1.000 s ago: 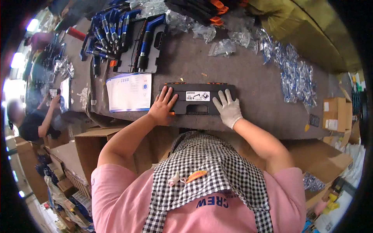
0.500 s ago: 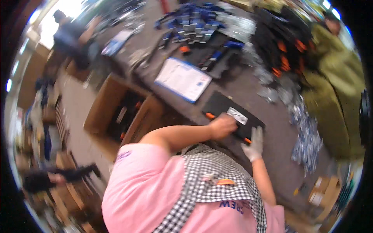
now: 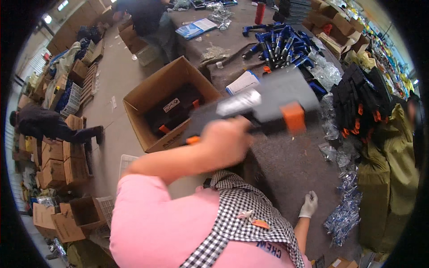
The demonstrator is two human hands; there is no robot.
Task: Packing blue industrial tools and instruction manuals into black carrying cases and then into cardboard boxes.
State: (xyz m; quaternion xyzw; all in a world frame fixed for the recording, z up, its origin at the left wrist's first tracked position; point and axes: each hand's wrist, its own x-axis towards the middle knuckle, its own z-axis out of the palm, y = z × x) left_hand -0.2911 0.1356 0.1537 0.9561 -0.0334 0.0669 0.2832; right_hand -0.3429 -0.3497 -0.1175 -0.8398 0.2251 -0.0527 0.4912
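My left hand (image 3: 225, 140) is closed round the handle side of a black plastic tool case (image 3: 279, 96). Blurred by motion, the case is raised above the table edge, showing orange latches and a pale label. To its left stands an open cardboard box (image 3: 205, 73), with a similar black case (image 3: 172, 100) with orange latches lying inside. My right hand (image 3: 308, 205), in a whitish glove, is apart from the case over the right part of the table, holding nothing, its fingers loosely extended.
On the table (image 3: 286, 165) lie a heap of blue-and-black tools (image 3: 281, 44), a paper sheet (image 3: 242, 82), black cases (image 3: 362, 94) and small blue-silver packets (image 3: 344, 210). A red cylinder (image 3: 259, 13) stands farther back. One person (image 3: 147, 22) stands beyond the box; another (image 3: 49, 125) bends at far left.
The black case has been lifted off the table and carried left toward the box by my left hand. My right hand has let go of it and drawn back. The view has shifted.
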